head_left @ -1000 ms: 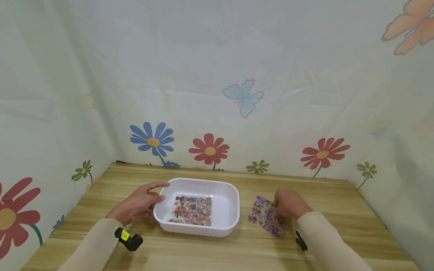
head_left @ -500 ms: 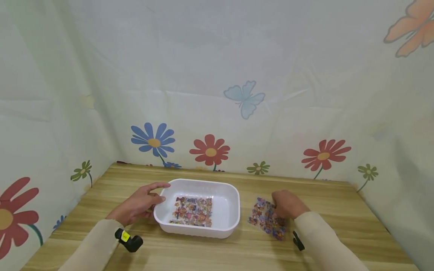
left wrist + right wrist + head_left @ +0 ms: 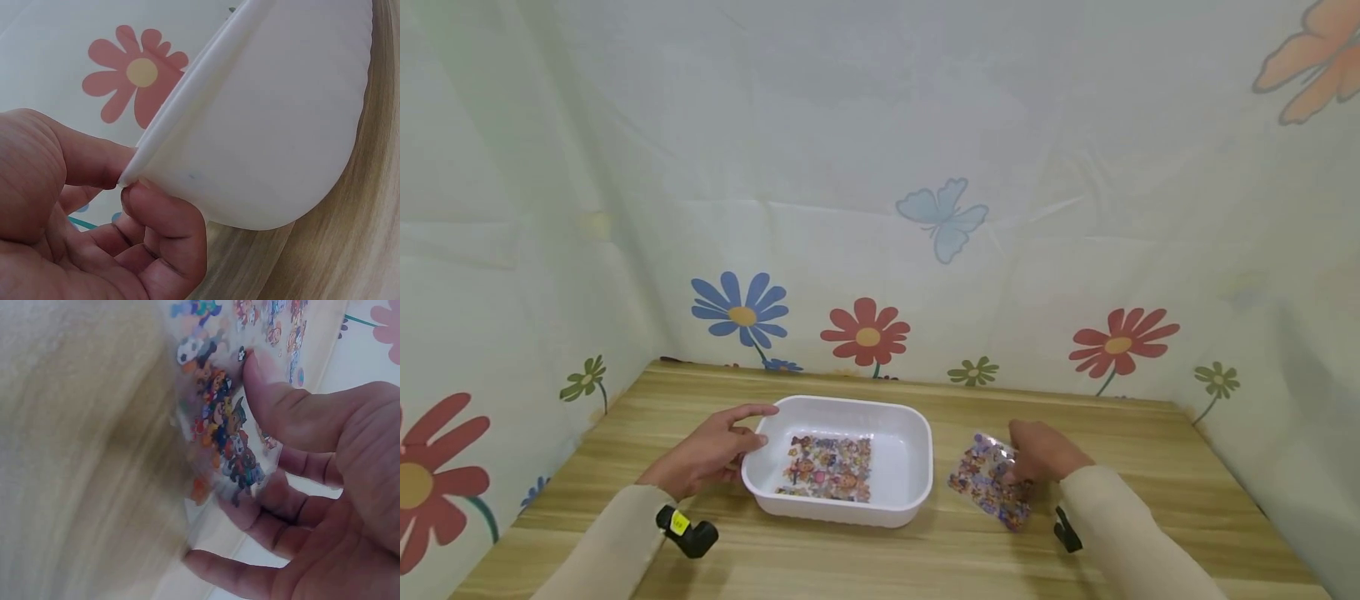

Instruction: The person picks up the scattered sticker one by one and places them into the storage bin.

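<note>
A white plastic basin (image 3: 901, 510) sits on the wooden table, and inside it lies a clear sticker sheet (image 3: 829, 468) printed with small cartoon figures. My left hand (image 3: 707, 452) grips the basin's left rim, thumb on the inner side and curled fingers outside, as the left wrist view shows. To the right of the basin, my right hand (image 3: 1045, 452) pinches another clear sticker sheet (image 3: 988, 483) by its right side. In the right wrist view this sheet (image 3: 228, 428) bends between thumb and fingers, close over the table.
The wooden table (image 3: 850, 567) reaches back to a pale curtain (image 3: 1037, 167) printed with flowers and butterflies. Side curtains close in on the left and right. A black wrist device (image 3: 687, 533) with a yellow label sits on the left sleeve.
The right hand shifts slightly left and then back right. Its sticker sheet now catches bright glare near the top. The left hand and basin stay in place.
</note>
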Demonstrator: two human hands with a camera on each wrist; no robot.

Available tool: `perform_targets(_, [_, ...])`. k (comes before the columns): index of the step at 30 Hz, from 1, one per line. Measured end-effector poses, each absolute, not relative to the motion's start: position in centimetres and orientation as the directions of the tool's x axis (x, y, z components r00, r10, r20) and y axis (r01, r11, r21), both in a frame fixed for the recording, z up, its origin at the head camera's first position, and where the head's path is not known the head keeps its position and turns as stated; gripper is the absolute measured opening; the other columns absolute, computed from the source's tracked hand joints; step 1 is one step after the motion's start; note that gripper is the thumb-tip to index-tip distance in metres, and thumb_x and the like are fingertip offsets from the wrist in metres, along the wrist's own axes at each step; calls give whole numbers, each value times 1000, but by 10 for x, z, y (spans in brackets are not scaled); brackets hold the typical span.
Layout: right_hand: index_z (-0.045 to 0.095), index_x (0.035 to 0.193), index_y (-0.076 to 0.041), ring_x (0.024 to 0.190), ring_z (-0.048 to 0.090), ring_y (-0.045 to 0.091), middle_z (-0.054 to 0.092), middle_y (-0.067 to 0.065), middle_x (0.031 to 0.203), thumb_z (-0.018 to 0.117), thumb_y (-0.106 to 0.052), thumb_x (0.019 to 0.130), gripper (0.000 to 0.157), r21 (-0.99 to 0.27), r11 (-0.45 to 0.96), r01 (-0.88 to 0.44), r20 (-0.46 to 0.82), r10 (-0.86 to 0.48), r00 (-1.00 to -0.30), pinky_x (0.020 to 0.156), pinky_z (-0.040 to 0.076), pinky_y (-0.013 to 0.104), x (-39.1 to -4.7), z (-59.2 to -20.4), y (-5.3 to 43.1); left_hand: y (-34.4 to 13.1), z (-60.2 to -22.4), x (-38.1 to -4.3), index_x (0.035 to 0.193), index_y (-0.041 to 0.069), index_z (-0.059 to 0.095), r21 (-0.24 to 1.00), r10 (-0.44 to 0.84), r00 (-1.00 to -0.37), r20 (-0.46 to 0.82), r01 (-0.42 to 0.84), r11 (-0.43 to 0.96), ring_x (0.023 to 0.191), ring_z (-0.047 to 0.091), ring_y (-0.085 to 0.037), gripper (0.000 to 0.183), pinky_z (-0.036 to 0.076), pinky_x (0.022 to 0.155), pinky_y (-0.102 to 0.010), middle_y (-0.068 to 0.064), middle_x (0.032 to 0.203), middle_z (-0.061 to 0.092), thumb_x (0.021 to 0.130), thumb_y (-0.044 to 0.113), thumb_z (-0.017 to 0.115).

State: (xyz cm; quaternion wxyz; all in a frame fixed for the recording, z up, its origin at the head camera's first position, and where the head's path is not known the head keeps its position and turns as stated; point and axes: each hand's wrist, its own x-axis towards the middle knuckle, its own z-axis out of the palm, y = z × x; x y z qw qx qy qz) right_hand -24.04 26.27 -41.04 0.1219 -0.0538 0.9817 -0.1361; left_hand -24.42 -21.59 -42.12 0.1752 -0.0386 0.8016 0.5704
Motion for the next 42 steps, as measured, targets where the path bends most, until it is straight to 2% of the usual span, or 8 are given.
perform_targets(8, [64,97,-7,80,58,21,65,5,90,91,-20,79,35,-259,963,-80,-184,-131,-974,73,54,38,-242,-414,266,-216,-421,-244,157,19,45,902,144,-936,-321,-256,348,94,68,-28,56,63,74,-42,-26,135,60,104,12,61])
perform_targets(22, [66,93,-7,78,56,19,65,3,87,91,-20,79,31,-137,978,-155,-111,-170,-979,73,53,39,-235,-410,259,-216,-420,-243,157,18,44,908,156,-935,-318,-254,333,94,68,-27,56,64,76,-43,-26,136,60,104,10,60])
perform_targets(25, [66,96,-6,79,58,20,66,5,89,88,-14,82,26,-160,976,-149,-105,-167,-980,74,54,40,-234,-413,260,-216,-420,-244,157,18,44,907,153,-935,-320,-256,336,94,68,-27,56,63,76,-43,-25,135,61,104,10,60])
perform_targets(29, [66,93,-7,78,58,19,67,5,88,74,0,88,10,-204,966,-161,-54,-175,-983,71,54,39,-234,-421,264,-216,-421,-244,157,19,45,904,149,-934,-323,-258,341,94,68,-27,56,63,75,-42,-25,135,61,104,11,60])
perform_targets(32, [65,83,-9,71,55,18,64,3,79,67,1,89,12,-217,957,-191,20,-191,-981,64,50,35,-231,-424,268,-215,-420,-243,157,19,45,905,152,-934,-322,-257,340,94,67,-27,56,63,74,-41,-25,135,61,104,11,60])
perform_targets(35, [64,76,-11,65,53,16,61,1,73,68,-4,91,17,-224,952,-208,76,-196,-978,59,46,32,-229,-425,271,-215,-419,-242,157,18,45,908,158,-936,-316,-250,338,94,67,-27,56,63,74,-41,-25,135,61,104,10,60])
perform_targets(39, [65,75,-11,61,50,15,58,0,68,67,-9,96,22,-278,936,-217,90,-200,-976,57,42,30,-228,-419,274,-215,-418,-242,157,18,44,907,155,-937,-314,-248,341,95,67,-27,56,63,74,-41,-26,136,60,104,11,60])
perform_targets(42, [69,80,-8,62,50,15,58,1,70,63,-7,99,20,-362,908,-212,62,-204,-977,59,42,31,-226,-413,277,-214,-419,-242,158,19,44,903,150,-935,-321,-254,345,95,67,-28,56,63,74,-42,-26,137,59,104,11,60])
